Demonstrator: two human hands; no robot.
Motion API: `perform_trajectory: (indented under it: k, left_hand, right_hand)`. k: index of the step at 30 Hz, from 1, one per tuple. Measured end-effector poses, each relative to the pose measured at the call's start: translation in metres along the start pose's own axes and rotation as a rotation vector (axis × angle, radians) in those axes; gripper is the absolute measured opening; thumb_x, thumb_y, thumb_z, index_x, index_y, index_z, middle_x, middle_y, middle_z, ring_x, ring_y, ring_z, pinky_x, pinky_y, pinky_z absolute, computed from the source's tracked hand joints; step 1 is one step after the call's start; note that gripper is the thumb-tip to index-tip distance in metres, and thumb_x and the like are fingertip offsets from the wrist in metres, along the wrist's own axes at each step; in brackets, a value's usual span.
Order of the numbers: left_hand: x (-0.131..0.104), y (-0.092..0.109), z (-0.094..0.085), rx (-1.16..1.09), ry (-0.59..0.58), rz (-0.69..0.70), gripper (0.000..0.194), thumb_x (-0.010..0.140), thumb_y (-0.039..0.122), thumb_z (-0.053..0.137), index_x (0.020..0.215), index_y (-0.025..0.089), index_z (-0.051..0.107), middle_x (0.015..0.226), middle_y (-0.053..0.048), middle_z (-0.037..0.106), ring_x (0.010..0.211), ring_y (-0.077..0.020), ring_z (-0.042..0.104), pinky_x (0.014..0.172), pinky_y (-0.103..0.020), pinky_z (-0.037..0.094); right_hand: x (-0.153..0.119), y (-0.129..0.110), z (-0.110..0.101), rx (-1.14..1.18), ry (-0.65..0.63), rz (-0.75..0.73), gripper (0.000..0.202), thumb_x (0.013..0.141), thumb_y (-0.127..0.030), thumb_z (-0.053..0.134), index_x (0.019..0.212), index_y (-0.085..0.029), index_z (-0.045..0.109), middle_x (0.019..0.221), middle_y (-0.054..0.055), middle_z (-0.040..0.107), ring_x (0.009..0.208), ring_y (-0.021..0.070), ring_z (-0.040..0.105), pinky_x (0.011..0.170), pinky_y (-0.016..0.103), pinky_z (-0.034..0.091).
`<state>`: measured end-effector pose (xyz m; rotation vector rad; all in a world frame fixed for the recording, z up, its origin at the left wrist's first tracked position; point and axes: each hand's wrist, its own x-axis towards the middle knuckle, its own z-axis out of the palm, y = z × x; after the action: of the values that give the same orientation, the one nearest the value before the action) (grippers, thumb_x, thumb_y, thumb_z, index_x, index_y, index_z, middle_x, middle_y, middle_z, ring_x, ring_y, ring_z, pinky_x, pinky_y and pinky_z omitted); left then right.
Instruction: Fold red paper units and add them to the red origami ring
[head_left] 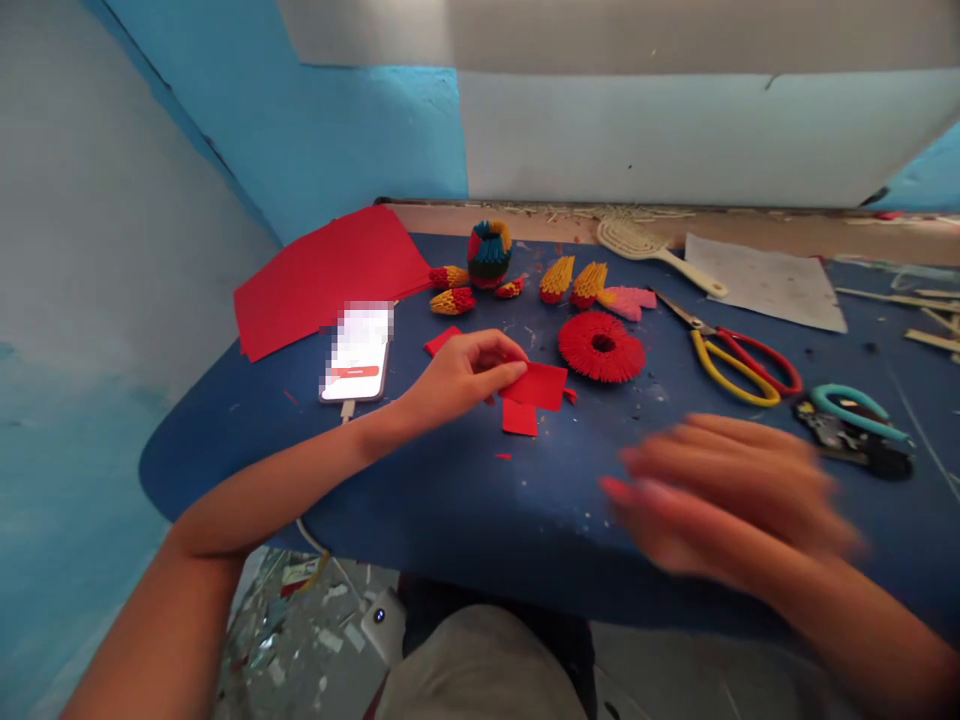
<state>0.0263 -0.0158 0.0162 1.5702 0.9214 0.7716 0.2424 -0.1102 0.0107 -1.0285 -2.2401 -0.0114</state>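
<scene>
My left hand (480, 365) is closed, thumb and fingers pinching a small red paper rectangle (546, 386). Under it on the blue table lies another red paper piece (519, 418). Motion smears my right hand (735, 495), raised over the table's near right side; something red shows at its fingertips, too blurred to name. Beyond the hands lies a round red disc of folded paper pieces (600, 347) with a hole in its middle. Behind it stand yellow and red folded-paper cones (556, 280) and a multicoloured folded-paper pot (489, 255).
Red paper sheets (330, 280) and a lit phone (357, 350) on a cable lie at left. To the right are scissors (739, 360) with red and yellow handles, a teal-handled tool (855, 425), a cream hairbrush (660, 250) and a pale sheet (765, 283).
</scene>
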Motion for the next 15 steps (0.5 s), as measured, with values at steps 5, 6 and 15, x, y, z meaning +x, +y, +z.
perform_trajectory:
  k: [5, 6, 15]
  left_hand:
    - [-0.002, -0.008, 0.005, -0.111, -0.083, -0.145, 0.007, 0.076, 0.020, 0.057, 0.077, 0.014, 0.054, 0.058, 0.004, 0.054, 0.048, -0.0053, 0.051, 0.044, -0.015, 0.042]
    - [-0.002, -0.010, 0.005, -0.117, -0.107, -0.157, 0.006, 0.077, 0.020, 0.056, 0.077, 0.014, 0.054, 0.057, 0.004, 0.054, 0.048, -0.0056, 0.051, 0.044, -0.016, 0.042]
    - [-0.013, -0.011, 0.007, 0.336, -0.090, 0.195, 0.009, 0.081, 0.019, 0.052, 0.085, 0.016, 0.059, 0.076, -0.001, 0.064, 0.067, -0.0099, 0.060, 0.059, -0.019, 0.047]
  right_hand:
    - [0.026, 0.024, 0.035, -0.210, 0.105, -0.235, 0.020, 0.082, -0.018, 0.057, 0.098, -0.028, 0.064, 0.082, 0.000, 0.066, 0.054, 0.0087, 0.054, 0.052, 0.023, 0.042]
    - [0.026, 0.026, 0.039, -0.192, 0.109, -0.222, 0.019, 0.082, -0.016, 0.057, 0.095, -0.027, 0.065, 0.081, 0.000, 0.066, 0.053, 0.0081, 0.053, 0.052, 0.023, 0.042]
    - [0.020, 0.026, 0.045, 0.273, 0.062, 0.230, 0.004, 0.083, -0.022, 0.056, 0.082, -0.021, 0.060, 0.107, 0.009, 0.060, 0.086, 0.0176, 0.063, 0.069, 0.030, 0.055]
